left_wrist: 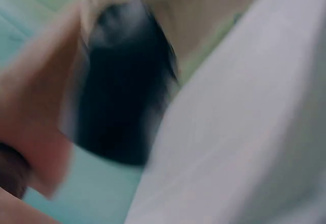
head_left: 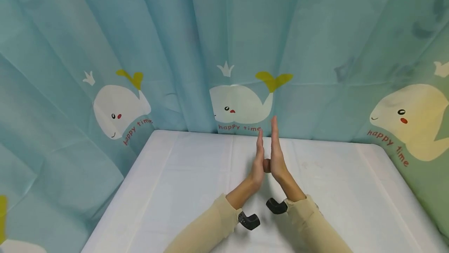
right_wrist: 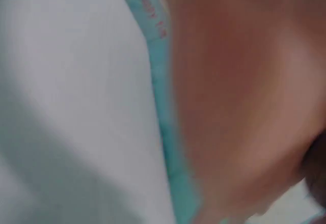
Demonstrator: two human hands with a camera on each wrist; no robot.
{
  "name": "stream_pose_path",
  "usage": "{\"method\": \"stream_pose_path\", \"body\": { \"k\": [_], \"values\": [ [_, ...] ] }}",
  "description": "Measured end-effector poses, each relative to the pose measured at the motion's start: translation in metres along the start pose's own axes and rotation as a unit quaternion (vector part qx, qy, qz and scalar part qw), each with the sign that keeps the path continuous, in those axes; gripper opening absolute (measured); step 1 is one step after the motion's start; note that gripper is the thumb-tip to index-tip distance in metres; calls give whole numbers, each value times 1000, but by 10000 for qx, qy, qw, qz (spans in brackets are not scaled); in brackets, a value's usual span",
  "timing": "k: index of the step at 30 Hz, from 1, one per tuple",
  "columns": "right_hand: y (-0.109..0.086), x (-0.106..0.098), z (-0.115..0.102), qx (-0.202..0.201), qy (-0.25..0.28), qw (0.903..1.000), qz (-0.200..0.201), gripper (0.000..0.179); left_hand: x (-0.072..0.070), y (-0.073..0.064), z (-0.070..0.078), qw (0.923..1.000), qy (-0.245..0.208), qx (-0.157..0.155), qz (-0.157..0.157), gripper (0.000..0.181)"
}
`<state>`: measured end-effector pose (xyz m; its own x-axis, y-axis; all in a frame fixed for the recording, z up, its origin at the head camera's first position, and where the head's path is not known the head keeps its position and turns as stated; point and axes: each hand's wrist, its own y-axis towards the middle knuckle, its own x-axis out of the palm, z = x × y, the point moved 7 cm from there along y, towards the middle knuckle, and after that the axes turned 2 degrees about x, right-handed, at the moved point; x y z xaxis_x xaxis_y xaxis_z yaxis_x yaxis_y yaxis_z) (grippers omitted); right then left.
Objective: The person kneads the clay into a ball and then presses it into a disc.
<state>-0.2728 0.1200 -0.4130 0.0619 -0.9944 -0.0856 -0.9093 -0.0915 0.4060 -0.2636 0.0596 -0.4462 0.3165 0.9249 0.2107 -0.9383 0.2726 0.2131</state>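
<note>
A small round brown ball is held between two upright palms, in the middle of the head view. My left hand presses it from the left with straight fingers pointing up and away. From the other side my right hand faces it, its fingers straight too. Above the ball a narrow gap separates the fingers. Both wrist views are blurred. The ball's dark edge appears at the lower left in the left wrist view. In the right wrist view the ball is cut off by the right border.
A white-covered table lies under the hands. Behind it and along its sides hangs a blue-green curtain printed with whales. Black wrist cameras stick out from both beige sleeves.
</note>
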Motion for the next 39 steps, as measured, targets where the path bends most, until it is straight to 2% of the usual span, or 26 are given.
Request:
{"method": "stream_pose_path", "body": {
  "k": [2,4,8,11,13,16,20,23,25,28,32,35,39],
  "values": [
    [-1,-2,10,42,2,10000,51,54,2,-1,7,9997,-250,52,-11,67],
    [-8,1,20,285,151,9995,60,54,1,1,14,9991,-393,121,-57,69],
    [-29,17,20,776,556,9954,-8,53,-5,12,22,9990,-37,435,-92,66],
    [-35,24,5,632,620,9961,54,54,-8,18,20,9975,353,603,-132,62],
    [-33,23,-3,438,562,9973,168,54,-7,18,18,9960,555,662,-212,62],
    [-25,15,-5,405,497,9975,281,53,0,14,16,9941,723,741,-331,64],
    [-13,2,3,522,383,9973,340,53,7,5,13,9958,645,539,-360,62],
    [-8,-3,14,670,335,9966,338,52,7,-4,10,9986,403,200,-264,62],
    [-8,-3,21,787,412,9955,344,51,6,-7,11,9996,126,43,-230,63],
    [-11,-2,28,931,644,9929,375,51,6,-9,14,9980,-573,-232,-161,65],
    [-16,2,30,840,782,9927,379,54,2,-6,19,9933,-1079,-402,-44,70],
    [-24,10,30,833,701,9937,285,55,-2,-1,21,9965,-796,-238,67,69],
    [-35,18,25,828,664,9942,180,54,-7,9,16,9996,105,152,211,64]
  ]
}}
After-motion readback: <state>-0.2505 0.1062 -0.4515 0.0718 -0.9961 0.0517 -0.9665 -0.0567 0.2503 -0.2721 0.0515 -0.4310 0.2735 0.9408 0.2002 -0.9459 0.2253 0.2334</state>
